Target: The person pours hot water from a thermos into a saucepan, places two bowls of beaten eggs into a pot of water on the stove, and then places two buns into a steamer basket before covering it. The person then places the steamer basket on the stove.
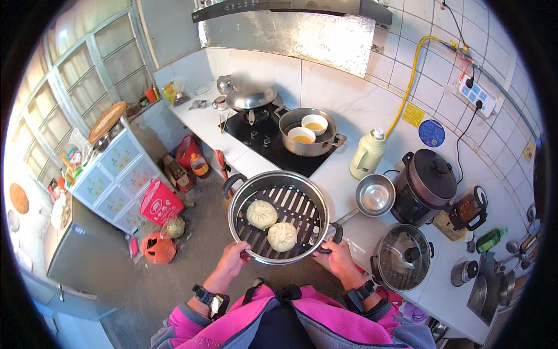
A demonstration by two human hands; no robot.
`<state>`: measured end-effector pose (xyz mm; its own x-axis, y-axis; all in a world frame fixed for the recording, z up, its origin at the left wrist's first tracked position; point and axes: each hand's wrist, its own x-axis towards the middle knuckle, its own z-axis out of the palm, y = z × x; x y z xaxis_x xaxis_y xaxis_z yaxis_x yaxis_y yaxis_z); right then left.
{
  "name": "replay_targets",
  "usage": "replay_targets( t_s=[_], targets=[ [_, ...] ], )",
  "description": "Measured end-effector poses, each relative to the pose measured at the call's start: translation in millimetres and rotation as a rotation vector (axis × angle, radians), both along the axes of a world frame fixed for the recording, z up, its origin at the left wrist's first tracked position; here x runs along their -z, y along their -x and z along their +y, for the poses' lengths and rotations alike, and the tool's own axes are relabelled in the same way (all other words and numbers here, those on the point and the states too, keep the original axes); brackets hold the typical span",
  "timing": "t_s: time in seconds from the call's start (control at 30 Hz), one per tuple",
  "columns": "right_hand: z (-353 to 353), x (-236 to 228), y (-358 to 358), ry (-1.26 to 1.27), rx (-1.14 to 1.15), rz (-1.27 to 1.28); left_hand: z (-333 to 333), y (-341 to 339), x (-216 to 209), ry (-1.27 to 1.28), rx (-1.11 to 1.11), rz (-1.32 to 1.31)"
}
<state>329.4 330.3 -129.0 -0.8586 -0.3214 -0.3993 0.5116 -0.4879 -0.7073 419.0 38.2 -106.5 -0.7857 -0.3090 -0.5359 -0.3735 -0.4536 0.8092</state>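
I hold a round metal steamer tray (278, 174) with a slotted bottom and two black side handles in front of me, next to the counter edge. Two pleated steamed buns, a farther bun (261, 214) and a nearer bun (282, 237), sit on its slats. My left hand (233, 260) grips the near-left rim. With my right hand (339, 262) I grip it by the black handle on the right. Beyond the tray, a steel pot (309, 151) on the black gas stove (244, 137) contains two white bowls, a rear bowl (321, 120) and a front bowl (294, 132), with yellowish contents.
Right of the tray stand a pale green thermos (366, 156), a metal ladle (375, 195), an electric pressure cooker (427, 186) and a glass-lidded pan (402, 259). A covered wok (251, 98) occupies the left burner. Drawers (122, 174) and a red bag (161, 202) stand at left.
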Motion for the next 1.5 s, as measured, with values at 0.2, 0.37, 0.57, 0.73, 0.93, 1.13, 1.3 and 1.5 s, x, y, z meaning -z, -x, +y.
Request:
replay_targets(
  t_s=[0.2, 0.37, 0.57, 0.73, 0.93, 1.13, 1.3, 1.5],
  targets=[
    [-44, -18, 39, -0.022, 0.157, 0.006, -55, 89, -31, 0.023, 0.162, -0.013],
    [-65, -28, 65, -0.046, 0.275, 0.02, -75, 156, -35, 0.012, 0.275, -0.025],
    [-64, -39, 120, -0.073, 0.342, 0.104, -74, 227, -27, -0.052, 0.328, -0.019],
    [-62, -40, 184, -0.086, 0.357, 0.058, -72, 295, -25, -0.065, 0.333, -0.032],
    [-64, -44, 255, -0.131, 0.362, 0.109, -75, 364, -22, -0.052, 0.351, 0.032],
    [-70, -41, 309, -0.152, 0.392, 0.131, -87, 432, -15, -0.047, 0.486, 0.019],
    [-73, -37, 344, -0.195, 0.391, 0.098, -84, 482, -11, -0.039, 0.5, 0.037],
    [-76, -19, 373, -0.156, 0.452, 0.106, -84, 519, -4, 0.041, 0.537, 0.021]
  ],
)
